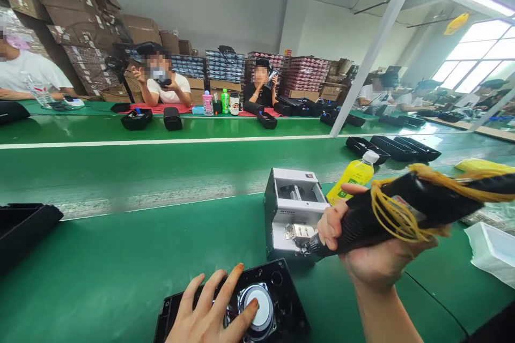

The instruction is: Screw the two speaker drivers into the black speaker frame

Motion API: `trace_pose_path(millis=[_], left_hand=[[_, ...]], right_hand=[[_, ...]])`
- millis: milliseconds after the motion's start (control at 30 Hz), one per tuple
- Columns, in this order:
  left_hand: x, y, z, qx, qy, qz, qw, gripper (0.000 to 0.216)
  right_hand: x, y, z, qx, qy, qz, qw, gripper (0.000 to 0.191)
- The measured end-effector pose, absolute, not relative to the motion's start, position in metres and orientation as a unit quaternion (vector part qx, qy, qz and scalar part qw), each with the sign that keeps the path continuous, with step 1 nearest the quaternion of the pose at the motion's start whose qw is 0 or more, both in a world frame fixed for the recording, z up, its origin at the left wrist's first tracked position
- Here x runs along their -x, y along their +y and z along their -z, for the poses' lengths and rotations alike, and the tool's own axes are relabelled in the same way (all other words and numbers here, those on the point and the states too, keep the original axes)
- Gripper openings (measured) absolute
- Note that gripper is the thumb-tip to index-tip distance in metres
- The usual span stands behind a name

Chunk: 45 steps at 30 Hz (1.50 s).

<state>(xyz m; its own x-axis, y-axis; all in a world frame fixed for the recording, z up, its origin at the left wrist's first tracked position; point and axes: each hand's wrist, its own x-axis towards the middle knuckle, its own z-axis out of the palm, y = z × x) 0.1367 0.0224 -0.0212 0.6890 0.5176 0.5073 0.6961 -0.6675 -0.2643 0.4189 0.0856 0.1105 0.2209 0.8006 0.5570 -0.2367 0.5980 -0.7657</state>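
While the black speaker panel (281, 300) lies flat at the near edge of the green tabletop (120, 268), its round silver driver (257, 308) facing up, the left hand (211, 311) rests on it with fingers spread, the forefinger tip touching the driver's rim. Just above and to the right, clear of the panel, the right hand (370, 246) is wrapped tightly around a black power screwdriver (402, 211), whose body runs up and to the right out of the fist and whose metal tip points down and left. That tip sits at the front of a small grey-white screw feeder box (292, 211), which stands on the tabletop directly behind the panel. Yellow cord (396, 214) is looped around the screwdriver's body near the thumb. Behind the box, half hidden by the right hand, stands a yellow drink bottle (354, 174) with a white cap. A white tray (493, 249) sits at the far right, and a black tray (24, 228) at the left edge. Beyond a white stripe on the belt, more black trays (392, 147) lie in a row, and across the line seated people (164, 83) handle black parts in front of stacked cardboard boxes (60, 16).
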Motion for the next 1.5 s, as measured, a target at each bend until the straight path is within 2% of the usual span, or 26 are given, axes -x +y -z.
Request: trace_pose_path(millis=[300,433,633,833,1100,1200,1367,1500], left_hand=[[-0.135,0.025,0.013,0.889,-0.319,0.187,0.269,0.041],[-0.136,0.025,0.011,0.892,-0.324,0.194,0.248,0.036],[-0.135,0.024,0.014,0.892,-0.338,0.206,0.217,0.038],[-0.133,0.024,0.014,0.894,-0.333,0.17,0.246,0.043],[-0.137,0.021,0.016,0.887,-0.353,0.199,0.222,0.05],[-0.138,0.022,0.014,0.886,-0.344,0.19,0.245,0.053],[-0.135,0.024,0.013,0.89,-0.326,0.183,0.26,0.043],[-0.142,0.016,0.021,0.884,-0.368,0.212,0.194,0.036]], right_hand=[[-0.429,0.081,-0.118,0.231,-0.506,-0.347,0.755,0.073],[-0.425,0.084,-0.122,0.23,-0.501,-0.355,0.755,0.072],[-0.42,0.09,-0.116,0.257,-0.516,-0.352,0.738,0.076],[-0.418,0.09,-0.116,0.281,-0.505,-0.351,0.737,0.077],[-0.42,0.089,-0.117,0.276,-0.506,-0.354,0.736,0.079],[-0.419,0.089,-0.116,0.281,-0.505,-0.354,0.735,0.079],[-0.418,0.089,-0.115,0.269,-0.506,-0.364,0.734,0.079],[-0.421,0.087,-0.113,0.251,-0.519,-0.381,0.723,0.077]])
